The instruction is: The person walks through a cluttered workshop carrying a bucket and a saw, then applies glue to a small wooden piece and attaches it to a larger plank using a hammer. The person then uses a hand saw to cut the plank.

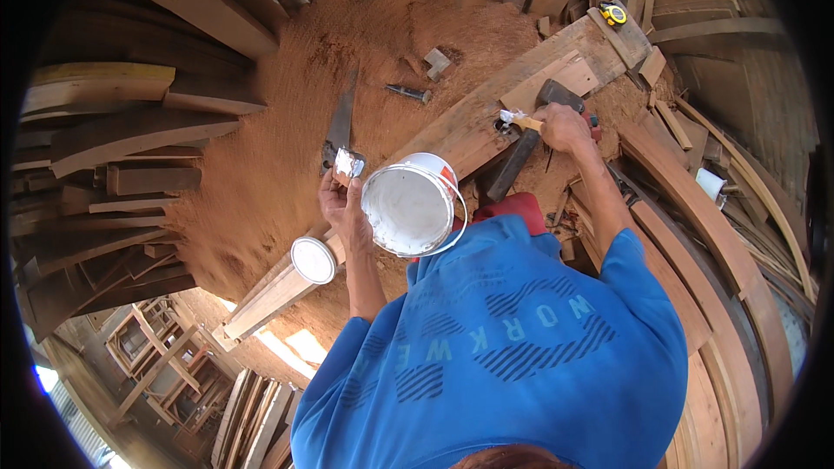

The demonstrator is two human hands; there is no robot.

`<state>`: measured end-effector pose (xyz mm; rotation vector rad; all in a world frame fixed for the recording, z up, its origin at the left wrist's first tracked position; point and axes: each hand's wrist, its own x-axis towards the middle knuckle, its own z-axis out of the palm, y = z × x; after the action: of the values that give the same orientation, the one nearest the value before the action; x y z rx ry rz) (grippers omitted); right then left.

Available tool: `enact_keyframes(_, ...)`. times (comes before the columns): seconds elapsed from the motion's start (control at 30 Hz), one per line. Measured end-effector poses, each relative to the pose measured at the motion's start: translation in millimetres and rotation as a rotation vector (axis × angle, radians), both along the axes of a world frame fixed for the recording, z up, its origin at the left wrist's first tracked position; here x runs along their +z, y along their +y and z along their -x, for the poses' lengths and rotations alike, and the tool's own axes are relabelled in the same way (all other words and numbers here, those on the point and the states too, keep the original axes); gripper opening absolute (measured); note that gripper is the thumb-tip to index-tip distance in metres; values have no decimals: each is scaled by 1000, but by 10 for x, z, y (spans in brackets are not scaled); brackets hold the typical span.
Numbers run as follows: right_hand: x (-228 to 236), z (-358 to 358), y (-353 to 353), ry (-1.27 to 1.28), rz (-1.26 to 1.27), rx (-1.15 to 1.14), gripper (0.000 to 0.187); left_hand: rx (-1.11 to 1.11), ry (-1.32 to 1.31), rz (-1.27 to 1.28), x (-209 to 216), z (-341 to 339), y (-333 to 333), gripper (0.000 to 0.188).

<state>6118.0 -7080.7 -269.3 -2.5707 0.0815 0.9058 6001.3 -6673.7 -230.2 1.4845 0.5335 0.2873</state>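
Observation:
My left hand (346, 207) is closed on a small wooden block (349, 167) with white paste smeared on its end. Right beside it is an open white bucket (410, 207), its inside coated with white residue and its wire handle hanging toward me. In my right hand (565, 128) is a wooden stick (526, 122) with a clump of white paste at its tip. That tip is over a dark hole (502, 127) in a long wooden beam (469, 135). A hammer (521, 156) with a dark head lies close to my right hand, partly hidden by it.
A white lid (313, 260) rests on the beam's near-left part. On the sawdust lie a handsaw (340, 117), a chisel-like tool (407, 92) and an L-shaped piece (437, 63). A yellow tape measure (612, 14) sits at the beam's far end. Planks (122, 139) are stacked around.

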Motion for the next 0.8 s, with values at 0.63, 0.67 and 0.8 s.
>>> enact_keyframes(0.63, 268, -457, 894, 76, 486, 638, 33, 86, -36, 68, 117, 48, -95, 55)
enact_keyframes(0.67, 278, -465, 898, 60, 486, 646, 32, 89, -43, 76, 117, 50, -91, 54)
enact_keyframes(0.8, 64, -285, 906, 97, 446, 590, 28, 96, -52, 104, 47, 63, -66, 53)
